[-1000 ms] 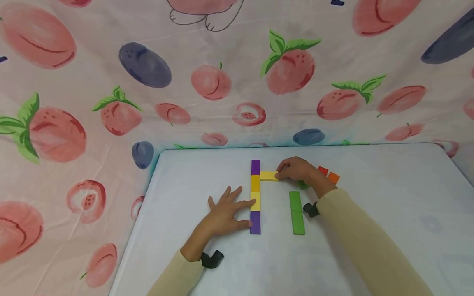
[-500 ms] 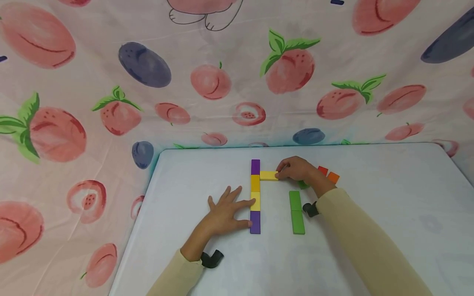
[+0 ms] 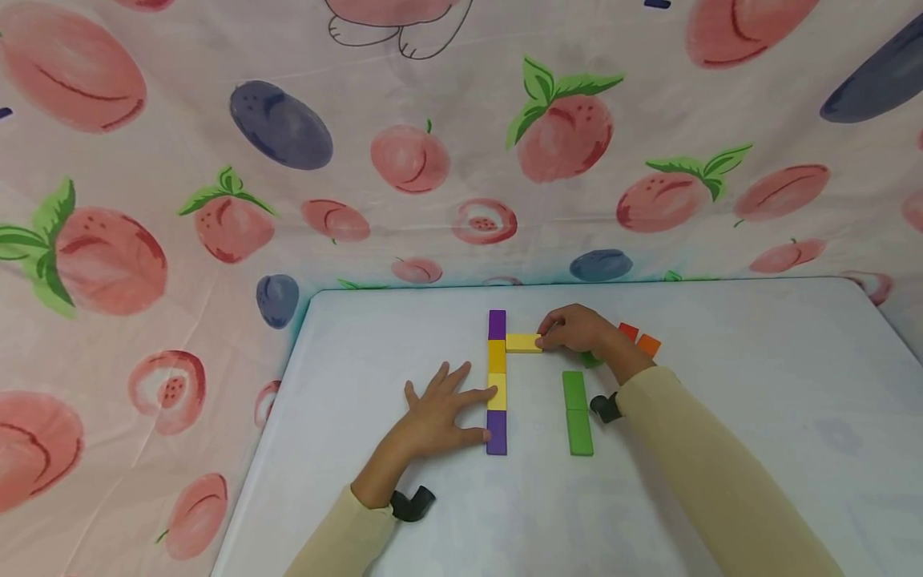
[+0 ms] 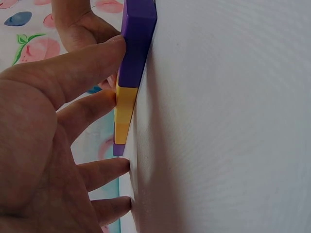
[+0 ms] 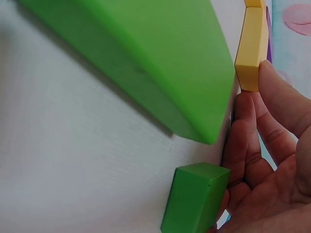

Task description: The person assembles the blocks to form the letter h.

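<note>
Crosswise yellow block [image 3: 521, 343] at 1 o'clock of the block column [image 3: 497, 378] | your right hand [image 3: 579, 328] pinches its outer end: keep it square, flat | your left hand [image 3: 438, 418], spread, touches the column from 8 o'clock: brace lightly

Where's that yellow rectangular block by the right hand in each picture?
Head: the yellow rectangular block is just right of and below centre.
Left wrist: I can't see it.
Right wrist: near the upper right.
Shared landmark: the right hand at its end, in head and right wrist views.
</note>
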The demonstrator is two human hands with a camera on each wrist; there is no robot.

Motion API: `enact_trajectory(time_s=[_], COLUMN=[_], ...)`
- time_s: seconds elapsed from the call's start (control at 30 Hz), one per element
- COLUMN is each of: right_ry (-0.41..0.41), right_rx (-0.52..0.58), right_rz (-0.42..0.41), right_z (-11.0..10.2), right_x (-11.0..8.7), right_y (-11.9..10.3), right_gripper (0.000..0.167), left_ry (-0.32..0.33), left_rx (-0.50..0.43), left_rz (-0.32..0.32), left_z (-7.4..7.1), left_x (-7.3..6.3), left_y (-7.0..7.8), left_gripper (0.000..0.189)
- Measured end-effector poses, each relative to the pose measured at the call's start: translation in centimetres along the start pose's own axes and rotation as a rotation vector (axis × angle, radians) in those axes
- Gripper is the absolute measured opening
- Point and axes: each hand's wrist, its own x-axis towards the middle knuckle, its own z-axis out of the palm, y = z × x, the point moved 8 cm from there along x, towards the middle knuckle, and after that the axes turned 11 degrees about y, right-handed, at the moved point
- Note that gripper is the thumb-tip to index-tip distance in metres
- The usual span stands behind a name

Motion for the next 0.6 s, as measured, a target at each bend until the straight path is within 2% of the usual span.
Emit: enact_trajectory(time_s=[0.6], right_ry=[-0.005], right_rx=[0.008], right_rz=[-0.003], right_z=[0.12], right_x=[0.19], right_y=[0.28], right_gripper=[0.027], left_ry=[0.005], left_rx=[0.005], left_rz=[0.007], left_z=[0.07], left_x=[0.02], left_y=[-0.02], left_gripper=[0.061])
